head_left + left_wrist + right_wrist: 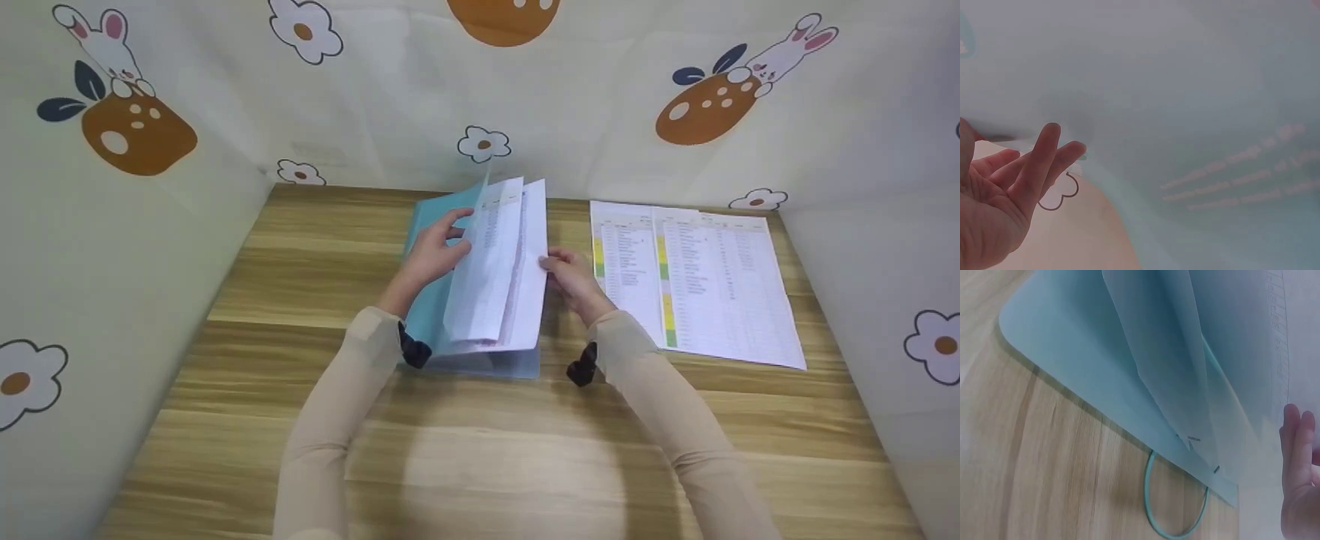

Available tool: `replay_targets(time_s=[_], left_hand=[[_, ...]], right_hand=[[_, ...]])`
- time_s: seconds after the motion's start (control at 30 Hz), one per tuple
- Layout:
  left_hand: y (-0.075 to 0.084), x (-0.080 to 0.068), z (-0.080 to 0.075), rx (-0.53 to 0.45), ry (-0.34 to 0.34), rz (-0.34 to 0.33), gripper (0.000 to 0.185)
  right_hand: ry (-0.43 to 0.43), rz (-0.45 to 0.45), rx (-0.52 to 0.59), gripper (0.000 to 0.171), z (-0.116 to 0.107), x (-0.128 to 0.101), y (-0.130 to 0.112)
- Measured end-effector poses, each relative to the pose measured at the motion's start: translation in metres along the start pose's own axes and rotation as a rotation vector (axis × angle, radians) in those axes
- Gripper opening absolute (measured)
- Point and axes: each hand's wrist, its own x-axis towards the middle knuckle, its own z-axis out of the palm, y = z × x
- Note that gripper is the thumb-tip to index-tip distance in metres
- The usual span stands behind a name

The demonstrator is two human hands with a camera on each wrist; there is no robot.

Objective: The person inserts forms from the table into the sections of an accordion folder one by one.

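I read the left hand (431, 255) first: its fingers (1039, 163) are extended and only loosely bent, pressed flat against the outer face of a raised translucent pale-blue plastic sleeve page (469, 262), grasping nothing that I can confirm. The right hand (571, 279) lies with straight fingers (1296, 439) against the right edge of the lifted white printed sheets (517, 262); whether the thumb pinches that edge, I cannot tell. Both pages belong to a light-blue plastic display folder (435, 225) lying open at the centre of the wooden table (300, 300), its sheets standing up between the two hands. In the right wrist view the folder's cover has a rounded corner and a smooth matte surface, and a thin teal elastic loop (1176, 517) projects from under its edge onto the wood. Just right of the right hand, two white printed tables with yellow and green cell markings (690, 277) lie flat and overlapping. The table has a striped brown grain. Cream panels printed with flowers and rabbits (150, 112) close the left, rear and right edges; the near edge toward me is open.
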Motion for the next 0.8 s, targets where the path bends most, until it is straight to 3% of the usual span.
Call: replay_targets(time_s=[0.2,0.57,0.8], left_hand=[[0.0,0.0,-0.001,-0.011,-0.005,0.005,0.049],[0.001,0.001,-0.001,-0.003,-0.009,-0.031,0.049],[0.001,0.001,0.0,-0.005,-0.011,-0.034,0.049]], right_hand=[[-0.006,0.015,-0.088,0.031,0.002,-0.002,0.001],[-0.138,0.014,-0.125,0.042,-0.004,-0.023,0.004],[-0.138,0.058,-0.121,0.042,-0.001,-0.025,0.005]])
